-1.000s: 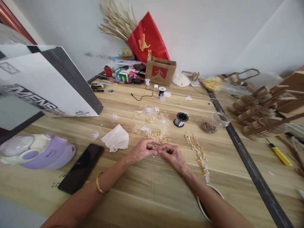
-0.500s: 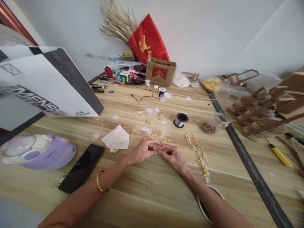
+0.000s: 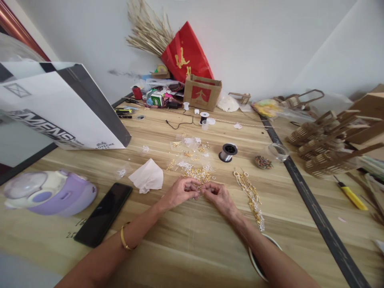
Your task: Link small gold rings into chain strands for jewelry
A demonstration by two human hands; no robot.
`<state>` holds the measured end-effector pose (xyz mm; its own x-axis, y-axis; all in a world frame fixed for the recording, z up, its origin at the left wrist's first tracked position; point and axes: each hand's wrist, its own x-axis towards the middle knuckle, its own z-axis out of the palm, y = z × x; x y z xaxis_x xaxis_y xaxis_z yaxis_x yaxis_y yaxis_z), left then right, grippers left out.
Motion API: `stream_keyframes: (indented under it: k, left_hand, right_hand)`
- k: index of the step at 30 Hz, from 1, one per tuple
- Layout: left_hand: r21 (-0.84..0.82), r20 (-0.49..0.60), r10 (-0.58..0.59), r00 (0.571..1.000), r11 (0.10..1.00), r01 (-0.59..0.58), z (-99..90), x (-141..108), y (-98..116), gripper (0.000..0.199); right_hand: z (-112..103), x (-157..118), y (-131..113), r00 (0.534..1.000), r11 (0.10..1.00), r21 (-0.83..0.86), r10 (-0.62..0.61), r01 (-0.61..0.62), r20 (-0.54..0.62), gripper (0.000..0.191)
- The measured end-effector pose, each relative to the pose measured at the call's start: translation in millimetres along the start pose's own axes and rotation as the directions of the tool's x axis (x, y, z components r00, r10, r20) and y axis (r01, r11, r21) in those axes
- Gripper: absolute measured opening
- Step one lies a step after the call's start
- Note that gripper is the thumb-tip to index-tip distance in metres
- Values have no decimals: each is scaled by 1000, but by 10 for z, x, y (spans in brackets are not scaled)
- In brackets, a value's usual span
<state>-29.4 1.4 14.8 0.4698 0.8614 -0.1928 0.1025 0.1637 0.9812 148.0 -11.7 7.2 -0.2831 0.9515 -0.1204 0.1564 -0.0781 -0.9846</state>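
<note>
My left hand [image 3: 181, 193] and my right hand [image 3: 218, 195] meet fingertip to fingertip over the wooden table [image 3: 192, 248]. Both are closed in a pinch on something too small to make out. Just beyond the fingers lies a pile of gold and silver beads [image 3: 196, 174]. Small clear bags with more findings [image 3: 189, 154] are spread behind it. To the right of my right hand, gold and silver chains [image 3: 250, 196] lie in a long bunch. A spool of wire [image 3: 228, 153] stands behind them.
A phone [image 3: 103, 215], a purple bottle [image 3: 60, 194] and a pale cloth [image 3: 147, 176] lie left. At the right are a glass jar [image 3: 277, 152], small wooden baskets [image 3: 327, 160] and a yellow cutter [image 3: 354, 196]. A round rim [image 3: 255, 264] shows under my right forearm.
The fingers of my left hand have shifted slightly and are a little more spread out. My hands otherwise stay in nearly the same place.
</note>
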Motion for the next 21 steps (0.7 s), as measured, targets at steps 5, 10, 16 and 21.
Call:
stream_keyframes:
  k: [5, 10, 16, 21]
  left_hand:
    - [207, -134, 113, 984, 975, -84, 103, -36, -5, 20]
    - [496, -200, 329, 923, 846, -194, 194, -53, -31, 3]
    - [657, -95, 498, 862, 682, -322, 174, -80, -121, 15]
    - [654, -106, 477, 873, 694, -300, 167, -73, -165, 14]
  right_hand:
    - [11, 1, -17, 1000, 1000, 18, 26, -26, -9, 34]
    - [-2, 1, -39, 999, 998, 43, 34, -34, 1, 34]
    - [-4, 7, -25, 1000, 999, 35, 19, -19, -2, 33]
    - [-6, 12, 4, 1000, 1000, 24, 9, -9, 3, 34]
